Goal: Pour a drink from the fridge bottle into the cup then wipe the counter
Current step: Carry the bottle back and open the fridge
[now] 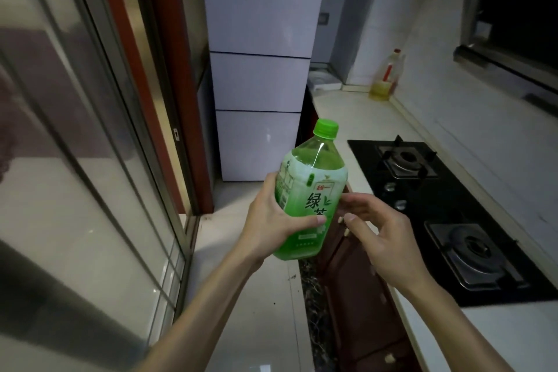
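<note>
The left hand (271,222) wraps around one green tea bottle (311,190), held tilted above the floor by the counter (371,118) edge, its green cap (325,128) on. The right hand (383,232) is half open, fingertips just beside the label. The bottle is nearly full. The black hob (453,220) has two burners; one oil bottle (386,75) stands on the counter.

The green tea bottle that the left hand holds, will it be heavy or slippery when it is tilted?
The green tea bottle looks nearly full, so probably heavy for the left hand alone. Its smooth label may slip. The green cap is on, so nothing should spill yet.
</note>
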The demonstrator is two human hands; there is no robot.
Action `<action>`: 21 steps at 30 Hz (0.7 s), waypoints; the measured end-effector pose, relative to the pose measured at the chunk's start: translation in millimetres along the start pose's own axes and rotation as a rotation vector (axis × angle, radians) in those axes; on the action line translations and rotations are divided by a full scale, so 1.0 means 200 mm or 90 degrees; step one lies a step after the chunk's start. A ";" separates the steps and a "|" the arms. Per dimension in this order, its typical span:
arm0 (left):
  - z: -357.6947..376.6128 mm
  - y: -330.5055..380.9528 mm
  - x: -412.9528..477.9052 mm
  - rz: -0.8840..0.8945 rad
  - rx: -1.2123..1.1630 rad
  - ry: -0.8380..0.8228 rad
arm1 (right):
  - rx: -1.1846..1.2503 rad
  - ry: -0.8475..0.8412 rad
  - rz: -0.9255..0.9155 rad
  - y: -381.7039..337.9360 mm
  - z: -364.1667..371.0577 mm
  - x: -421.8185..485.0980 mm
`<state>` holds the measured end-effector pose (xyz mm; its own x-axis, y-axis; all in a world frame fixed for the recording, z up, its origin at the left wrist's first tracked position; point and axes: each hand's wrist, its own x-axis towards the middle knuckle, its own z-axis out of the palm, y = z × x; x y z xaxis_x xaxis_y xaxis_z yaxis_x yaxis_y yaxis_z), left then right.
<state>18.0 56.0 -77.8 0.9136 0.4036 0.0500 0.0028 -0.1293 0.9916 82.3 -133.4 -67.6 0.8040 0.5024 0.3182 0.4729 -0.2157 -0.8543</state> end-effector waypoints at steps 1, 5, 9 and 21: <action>-0.03 -0.02 0.03 -0.001 -0.001 0.011 | -0.006 -0.011 0.000 0.01 0.03 0.03; -0.09 -0.07 0.14 -0.009 -0.002 0.036 | -0.003 -0.037 0.008 0.06 0.11 0.16; -0.09 -0.12 0.26 -0.030 -0.004 0.062 | 0.017 -0.045 0.008 0.16 0.16 0.31; 0.06 -0.09 0.94 -0.049 0.029 0.090 | 0.084 -0.074 0.008 0.50 0.03 1.00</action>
<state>194.8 122.4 -87.7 0.8435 0.5371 -0.0067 0.0923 -0.1326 0.9869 287.4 -48.8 -91.9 0.7587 0.5954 0.2642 0.4059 -0.1148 -0.9067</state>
